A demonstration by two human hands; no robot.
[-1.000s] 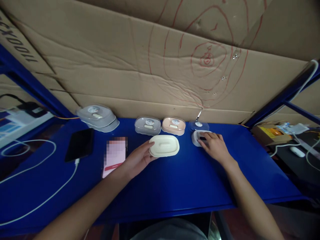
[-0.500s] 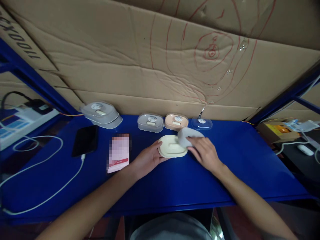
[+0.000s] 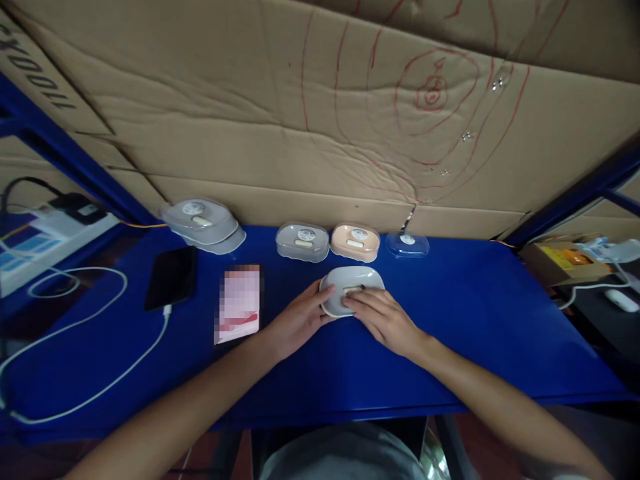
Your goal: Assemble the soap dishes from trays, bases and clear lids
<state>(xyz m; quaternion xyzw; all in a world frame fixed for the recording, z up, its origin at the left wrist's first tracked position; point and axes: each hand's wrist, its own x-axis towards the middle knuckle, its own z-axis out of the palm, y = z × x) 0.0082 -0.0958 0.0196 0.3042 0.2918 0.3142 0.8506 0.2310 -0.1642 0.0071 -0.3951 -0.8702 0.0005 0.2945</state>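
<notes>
Above the blue table, an oval plastic case is between my hands: a grey cover (image 3: 357, 275) sits over a cream base, whose pale edge shows underneath. My left hand (image 3: 301, 321) is closed around the left end of the case, thumb on the near left rim and fingers beneath. The fingers of my right hand (image 3: 391, 325) are together on the cover's top, partly hiding its cream slot; its thumb is hidden. Behind the case stand a grey case (image 3: 287, 248) and a peach case (image 3: 345, 250) in clear shells, and a clear plastic shell (image 3: 417, 248) with a round label.
Stacked grey cases (image 3: 207, 223) stand at the back left. A lit phone (image 3: 237, 307) lies left of my hands, and a black phone (image 3: 171, 277) on a white cable (image 3: 150, 380) lies farther left. A cardboard wall (image 3: 225, 133) closes off the back of the blue table (image 3: 450, 320).
My right hand has brought the grey cover left and down over the cream base. Its fingers now lie on the cover's top. My left hand keeps its hold.
</notes>
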